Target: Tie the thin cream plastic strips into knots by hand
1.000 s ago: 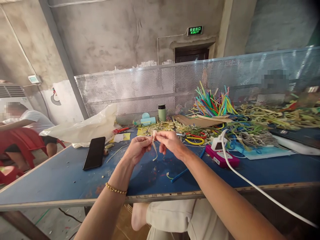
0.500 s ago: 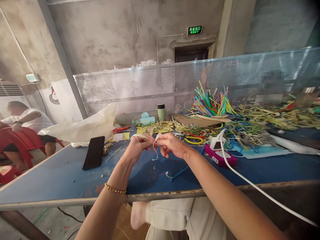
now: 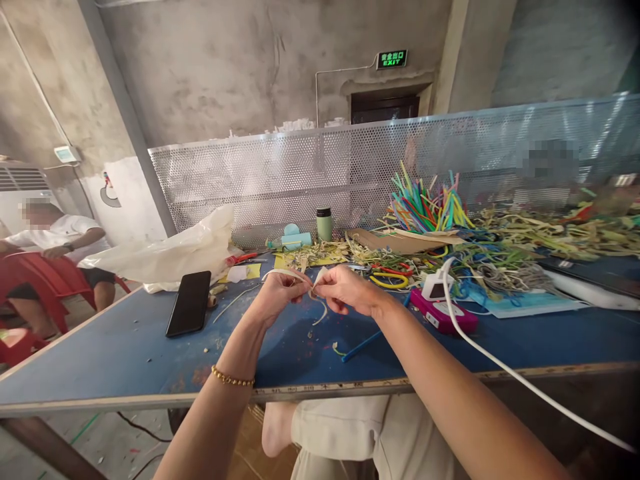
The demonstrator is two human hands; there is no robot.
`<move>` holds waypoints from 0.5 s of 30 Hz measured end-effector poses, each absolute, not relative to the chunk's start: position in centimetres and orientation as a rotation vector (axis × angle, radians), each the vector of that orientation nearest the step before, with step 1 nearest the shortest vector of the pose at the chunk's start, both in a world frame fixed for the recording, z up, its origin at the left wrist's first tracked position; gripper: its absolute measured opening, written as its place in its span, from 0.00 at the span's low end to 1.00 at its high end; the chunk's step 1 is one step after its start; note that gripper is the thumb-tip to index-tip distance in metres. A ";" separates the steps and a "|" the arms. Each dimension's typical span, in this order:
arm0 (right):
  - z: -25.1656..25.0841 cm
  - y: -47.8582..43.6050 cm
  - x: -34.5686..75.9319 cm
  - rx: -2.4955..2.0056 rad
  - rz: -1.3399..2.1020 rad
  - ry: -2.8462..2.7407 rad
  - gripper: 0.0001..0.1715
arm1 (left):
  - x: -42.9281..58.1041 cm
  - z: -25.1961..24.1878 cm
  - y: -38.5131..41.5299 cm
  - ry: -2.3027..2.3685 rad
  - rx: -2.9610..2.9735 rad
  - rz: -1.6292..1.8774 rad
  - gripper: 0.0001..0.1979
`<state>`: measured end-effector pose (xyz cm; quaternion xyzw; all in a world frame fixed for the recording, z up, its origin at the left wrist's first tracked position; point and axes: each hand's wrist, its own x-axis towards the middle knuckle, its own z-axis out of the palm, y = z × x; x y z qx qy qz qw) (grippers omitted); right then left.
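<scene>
A thin pale strip (image 3: 321, 312) runs between my two hands above the blue table, with one loose end curling down below the fingertips. My left hand (image 3: 280, 297) pinches it between thumb and fingers, and a pale length (image 3: 287, 272) of it shows over the back of that hand. My right hand (image 3: 349, 289) meets the left at the fingertips and is closed on the same strip, a whitish bit (image 3: 320, 275) sticking up at its index finger. What exactly lies between the fingertips is too small to make out.
Left of my hands lies a black phone (image 3: 189, 303), with a plastic bag (image 3: 175, 248) behind it. Yellow-handled scissors (image 3: 390, 280), a magenta box (image 3: 443, 313) with a white cable, and a blue stick (image 3: 363, 347) lie to the right. A green tumbler (image 3: 324, 224) stands behind. A person (image 3: 65, 233) sits far left.
Both hands have shifted slightly right and down, still together at the fingertips. The strip's loose end has swung to the right. The seated person at left has changed arm position.
</scene>
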<state>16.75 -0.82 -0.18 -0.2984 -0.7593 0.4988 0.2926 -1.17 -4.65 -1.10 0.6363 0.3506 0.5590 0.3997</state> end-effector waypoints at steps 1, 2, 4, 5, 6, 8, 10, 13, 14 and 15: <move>-0.4 -0.7 16.6 -0.822 1.217 -2.056 0.07 | -1.1 -1.1 -4.6 0.929 1.619 1.410 0.08; -0.6 -0.7 16.5 -0.840 1.100 -2.085 0.05 | -1.1 -1.1 -4.6 0.969 1.616 1.410 0.09; -1.0 -0.6 16.1 -0.848 0.894 -2.128 0.02 | -1.1 -1.2 -4.5 1.029 1.570 1.415 0.11; -1.1 -0.5 16.0 -0.844 0.822 -2.133 0.01 | -1.1 -1.3 -4.4 1.043 1.536 1.419 0.11; -1.2 -0.5 15.8 -0.838 0.782 -2.126 0.02 | -1.1 -1.3 -4.4 1.047 1.503 1.423 0.11; -1.3 -0.4 15.5 -0.818 0.805 -2.081 0.03 | -1.2 -1.3 -4.3 1.026 1.450 1.432 0.11; -1.3 -0.3 15.3 -0.789 0.891 -2.017 0.03 | -1.3 -1.3 -4.3 0.977 1.410 1.441 0.11; -1.1 -0.5 15.2 -0.741 0.997 -1.944 0.04 | -1.2 -1.2 -4.4 0.872 1.358 1.457 0.11; -0.9 -0.6 15.2 -0.724 1.024 -1.935 0.03 | -1.2 -1.2 -4.4 0.834 1.345 1.460 0.11; -0.8 -0.8 15.3 -0.707 1.050 -1.932 0.04 | -1.1 -1.1 -4.4 0.801 1.335 1.463 0.11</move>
